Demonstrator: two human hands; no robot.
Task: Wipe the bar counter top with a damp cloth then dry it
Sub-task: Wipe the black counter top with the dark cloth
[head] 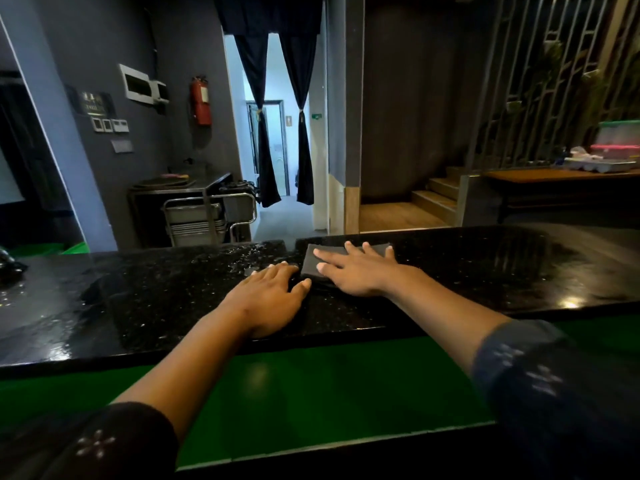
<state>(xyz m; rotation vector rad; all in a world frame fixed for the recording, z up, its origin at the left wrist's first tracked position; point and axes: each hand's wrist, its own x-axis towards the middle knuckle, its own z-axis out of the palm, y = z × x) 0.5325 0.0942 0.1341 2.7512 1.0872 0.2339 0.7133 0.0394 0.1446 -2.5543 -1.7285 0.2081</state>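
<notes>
A: Wiping, by the look of it. Right hand [360, 268] lies flat on a folded grey cloth [313, 263] at the far edge of the black worktop [156, 299], fingers [349, 247] spread and straight, pressing rather than pinching.

B: Left?

A: Left hand [270, 299] rests palm down on the stone just beside the cloth, fingers loosely together, holding nothing.

B: Damp pass or dry pass?

A: Can't tell for sure. Water drops [242, 261] sit just left of the cloth, so I'd guess damp pass, drying not done.

B: Next move?

A: Probably sweep the cloth leftward through the drops with even pressure, then cover the long run to the left.

B: Obstacles?

A: Dark object [8, 265] at the far left end, too dim to identify. Left hand itself is in the sweep path. Far edge is close; cloth could slide off.
</notes>
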